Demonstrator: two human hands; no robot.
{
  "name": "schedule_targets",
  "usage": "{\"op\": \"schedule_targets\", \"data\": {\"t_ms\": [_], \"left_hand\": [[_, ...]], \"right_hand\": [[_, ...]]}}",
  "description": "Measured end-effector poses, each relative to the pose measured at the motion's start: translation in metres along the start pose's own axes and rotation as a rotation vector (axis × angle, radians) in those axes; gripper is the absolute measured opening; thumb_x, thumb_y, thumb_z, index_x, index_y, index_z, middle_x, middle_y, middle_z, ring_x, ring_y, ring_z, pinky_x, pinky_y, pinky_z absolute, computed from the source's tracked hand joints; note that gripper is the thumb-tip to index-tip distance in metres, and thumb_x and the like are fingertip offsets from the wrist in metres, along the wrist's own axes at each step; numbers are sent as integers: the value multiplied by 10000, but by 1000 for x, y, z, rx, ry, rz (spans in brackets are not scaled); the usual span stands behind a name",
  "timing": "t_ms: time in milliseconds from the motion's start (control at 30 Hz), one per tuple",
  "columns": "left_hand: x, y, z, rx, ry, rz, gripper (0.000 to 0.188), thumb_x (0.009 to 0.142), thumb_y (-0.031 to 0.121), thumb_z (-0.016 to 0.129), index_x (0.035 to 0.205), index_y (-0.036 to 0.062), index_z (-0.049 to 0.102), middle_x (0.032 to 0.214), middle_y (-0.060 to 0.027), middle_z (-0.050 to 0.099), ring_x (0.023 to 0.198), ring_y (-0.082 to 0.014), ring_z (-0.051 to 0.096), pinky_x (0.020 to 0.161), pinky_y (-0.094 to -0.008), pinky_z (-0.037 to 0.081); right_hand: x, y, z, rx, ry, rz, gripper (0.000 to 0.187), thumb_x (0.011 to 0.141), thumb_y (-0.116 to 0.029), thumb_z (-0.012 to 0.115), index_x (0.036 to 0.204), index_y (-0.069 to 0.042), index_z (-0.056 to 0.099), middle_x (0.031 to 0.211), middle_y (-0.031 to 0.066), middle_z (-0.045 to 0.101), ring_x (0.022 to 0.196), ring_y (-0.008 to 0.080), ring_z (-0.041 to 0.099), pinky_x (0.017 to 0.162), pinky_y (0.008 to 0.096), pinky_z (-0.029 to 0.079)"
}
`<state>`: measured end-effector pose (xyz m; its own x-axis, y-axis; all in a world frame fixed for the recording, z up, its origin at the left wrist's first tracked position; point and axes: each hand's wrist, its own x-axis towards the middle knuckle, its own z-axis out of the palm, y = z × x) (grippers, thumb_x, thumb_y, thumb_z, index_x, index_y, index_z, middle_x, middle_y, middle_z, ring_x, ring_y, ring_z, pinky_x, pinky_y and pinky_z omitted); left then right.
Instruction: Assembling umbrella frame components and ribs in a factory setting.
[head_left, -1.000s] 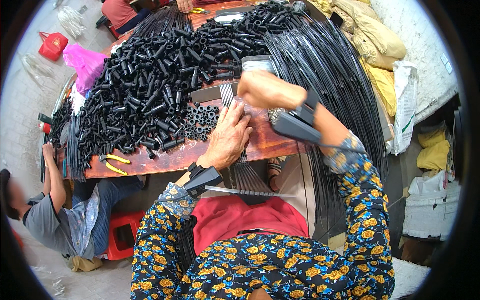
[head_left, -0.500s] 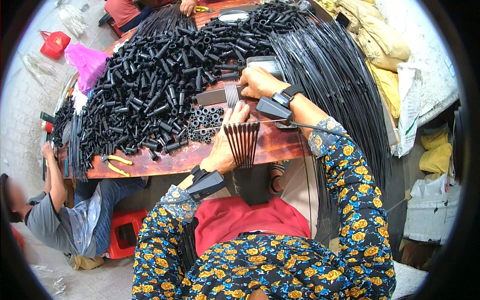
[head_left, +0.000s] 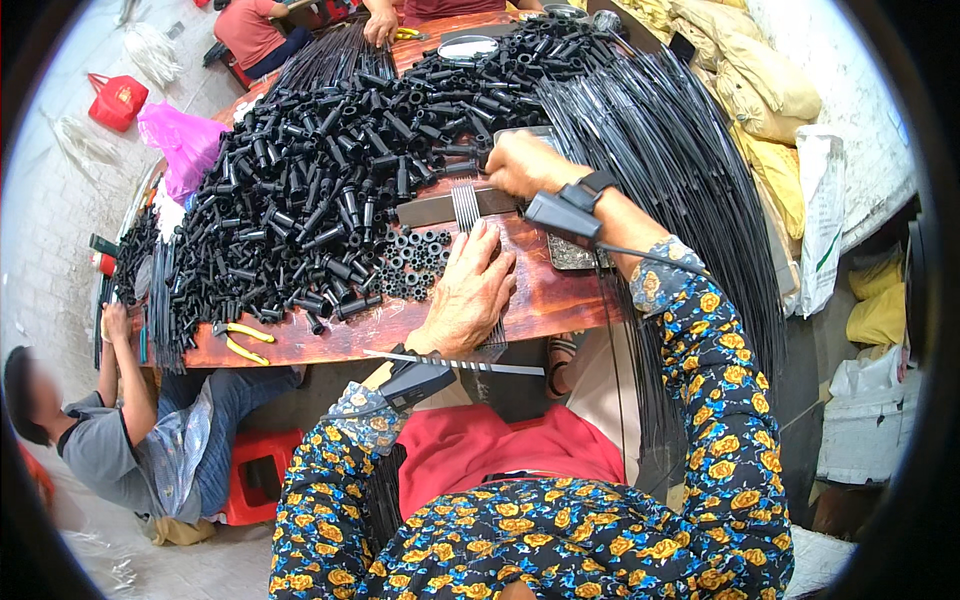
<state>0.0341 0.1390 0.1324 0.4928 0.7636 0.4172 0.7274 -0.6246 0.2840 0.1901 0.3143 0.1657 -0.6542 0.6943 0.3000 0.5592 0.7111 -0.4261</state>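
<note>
My left hand point(head_left: 465, 290) lies with fingers stretched out over a row of thin rods point(head_left: 467, 208), near the table's front edge. The rods cross a flat grey metal bar point(head_left: 428, 210). My right hand point(head_left: 530, 165) is curled just above the bar's right part, fingertips bent in; whether something is pinched there is hidden. Beside it sits a shallow metal tray point(head_left: 575, 252), partly covered by my wrist. A thin pale strip with dark marks point(head_left: 460, 363) extends across my left wrist, below the table edge. Small black rings point(head_left: 415, 262) lie left of my left hand.
Black tubular parts point(head_left: 330, 180) form a large heap on the wooden table point(head_left: 300, 345). Long black rods point(head_left: 680, 170) lie bundled at right, overhanging the edge. Yellow-handled pliers point(head_left: 245, 340) rest front left. A person point(head_left: 130, 430) sits at left; others are at the far side.
The pale strip has dropped from above my left hand to my wrist, and its row of dark rods no longer shows there. Both hands have shifted slightly right. The left fingers lie flatter.
</note>
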Motion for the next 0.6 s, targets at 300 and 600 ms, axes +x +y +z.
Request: {"op": "schedule_targets", "data": {"t_ms": [300,600], "left_hand": [[-1,4,-6,-39,-18,-15,345,858,132,633,1174,3,583,1362,-260,415,1333,-447,340,1108,-549,269],[0,10,-7,-47,16,-124,427,829,128,671,1233,43,564,1417,-331,331,1345,-489,302,1125,-527,249]], "right_hand": [[19,24,-31,-308,16,198,109,750,18,568,789,57,662,851,293,648,861,438,655,704,480,528],[15,32,-40,-397,-59,101,125,760,10,561,843,46,646,868,264,655,859,422,652,737,462,529]]}}
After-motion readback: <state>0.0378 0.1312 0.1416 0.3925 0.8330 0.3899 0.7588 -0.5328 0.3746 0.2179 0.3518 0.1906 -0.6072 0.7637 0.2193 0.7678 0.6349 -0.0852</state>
